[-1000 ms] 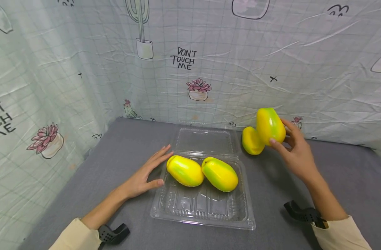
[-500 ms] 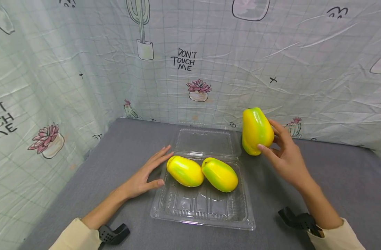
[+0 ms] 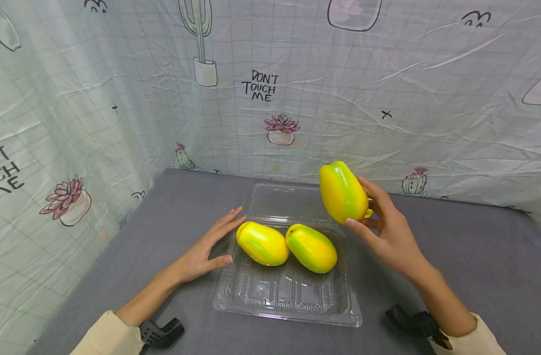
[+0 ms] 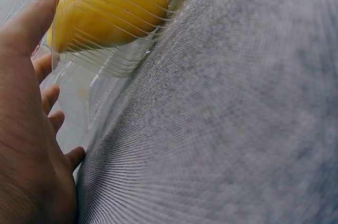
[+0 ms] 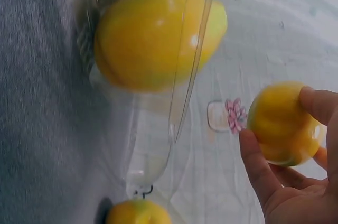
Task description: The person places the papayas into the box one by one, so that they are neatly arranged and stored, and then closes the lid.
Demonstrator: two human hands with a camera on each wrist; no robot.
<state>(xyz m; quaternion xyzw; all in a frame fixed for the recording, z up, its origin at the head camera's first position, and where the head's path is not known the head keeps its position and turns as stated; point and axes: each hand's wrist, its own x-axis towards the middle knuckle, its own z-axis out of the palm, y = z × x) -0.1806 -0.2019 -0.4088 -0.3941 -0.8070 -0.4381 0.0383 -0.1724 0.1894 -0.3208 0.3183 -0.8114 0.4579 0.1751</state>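
My right hand (image 3: pixel 392 234) holds a yellow-green papaya (image 3: pixel 343 195) above the table, over the back right corner of a clear plastic clamshell box (image 3: pixel 288 315). The right wrist view shows thumb and fingers round this papaya (image 5: pixel 280 121). Two more papayas lie side by side in the back half of the box, a left one (image 3: pixel 262 243) and a right one (image 3: pixel 312 248). My left hand (image 3: pixel 210 249) rests at the box's left edge with fingers spread; in the left wrist view its thumb (image 4: pixel 39 18) is against the clear wall.
Another papaya (image 5: pixel 138 213) lies on the table right of the lid, mostly hidden in the head view behind the right hand. The box's lid (image 3: pixel 283 199) lies folded back flat. A printed curtain (image 3: pixel 341 98) borders the grey table (image 3: pixel 163 222) at the back and left.
My right hand has carried its papaya leftward and slightly down, from above the loose papaya to the back right corner of the box. The left hand and box have stayed put.
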